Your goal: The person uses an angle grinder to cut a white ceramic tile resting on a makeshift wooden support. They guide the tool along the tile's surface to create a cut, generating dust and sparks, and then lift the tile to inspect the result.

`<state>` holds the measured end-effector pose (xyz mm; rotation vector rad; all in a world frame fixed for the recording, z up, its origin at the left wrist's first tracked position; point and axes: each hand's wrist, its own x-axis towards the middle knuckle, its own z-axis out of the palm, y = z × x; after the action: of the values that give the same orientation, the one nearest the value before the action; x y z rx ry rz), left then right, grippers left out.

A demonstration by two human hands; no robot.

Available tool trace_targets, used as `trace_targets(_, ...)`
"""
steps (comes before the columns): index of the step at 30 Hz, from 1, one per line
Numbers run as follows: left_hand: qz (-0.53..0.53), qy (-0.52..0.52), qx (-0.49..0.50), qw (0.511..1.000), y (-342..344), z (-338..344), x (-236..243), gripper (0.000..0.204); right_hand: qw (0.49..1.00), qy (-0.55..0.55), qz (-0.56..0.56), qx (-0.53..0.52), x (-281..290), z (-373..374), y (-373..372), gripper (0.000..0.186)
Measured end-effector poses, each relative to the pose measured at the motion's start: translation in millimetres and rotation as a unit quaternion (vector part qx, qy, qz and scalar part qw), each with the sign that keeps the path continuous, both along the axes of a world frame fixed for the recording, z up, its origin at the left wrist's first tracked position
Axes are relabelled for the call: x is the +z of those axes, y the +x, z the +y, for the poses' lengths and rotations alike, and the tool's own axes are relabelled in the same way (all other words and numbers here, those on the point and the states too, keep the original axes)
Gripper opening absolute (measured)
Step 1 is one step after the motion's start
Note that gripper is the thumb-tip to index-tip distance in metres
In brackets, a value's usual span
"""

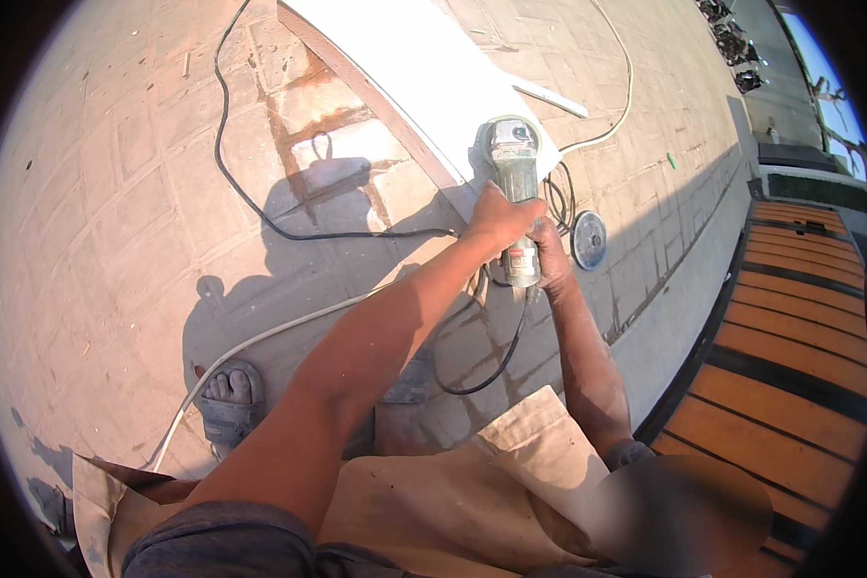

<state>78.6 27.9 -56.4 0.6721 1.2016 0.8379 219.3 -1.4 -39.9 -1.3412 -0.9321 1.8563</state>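
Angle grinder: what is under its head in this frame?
The angle grinder, gripped by the left hand and right hand, sits over the corner of a white board. Its disc and the contact spot are covered by the tool.

grinder (515, 183) disc hidden, white board (424, 67) cut off, lower right blurred

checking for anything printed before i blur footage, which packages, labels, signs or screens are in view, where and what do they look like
Label: a small red and white patch on the grey-green angle grinder, low on its body at about, between the left hand and right hand; too blurred to make out.
No packages, signs or screens in view.
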Motion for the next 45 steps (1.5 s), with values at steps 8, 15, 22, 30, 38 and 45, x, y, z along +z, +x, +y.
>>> trace_targets(8, -0.072, -0.024, -0.056, 0.996, -5.8, -0.4, 15.0, 0.077, 1.000, 0.005, -0.010, -0.028, 0.3, -7.4, 4.4, 0.037)
trace_targets(15, 0.016, -0.009, 0.028, 0.999, 1.2, -2.4, 8.4, 0.047, 1.000, -0.002, 0.006, -0.014, -0.3, -4.0, 1.6, 0.037)
trace_targets(22, 0.000, 0.006, -0.016, 1.000, -1.4, 0.7, -3.2, 0.047, 1.000, -0.001, 0.014, -0.009, -5.6, -5.4, -3.3, 0.037)
trace_targets(30, -0.042, -0.003, -0.029, 0.999, -1.2, -4.8, 4.1, 0.048, 0.999, 0.023, -0.001, -0.027, -4.6, -13.1, -3.6, 0.038)
trace_targets(38, -0.007, 0.002, -0.002, 1.000, 0.6, -2.3, -11.8, 0.048, 0.999, 0.018, 0.010, -0.039, -7.8, -9.3, -10.3, 0.038)
trace_targets(45, 0.003, 0.030, -0.007, 1.000, -2.3, 6.2, -19.0, 0.047, 1.000, 0.000, 0.003, -0.007, -13.0, -0.8, -5.4, 0.037)
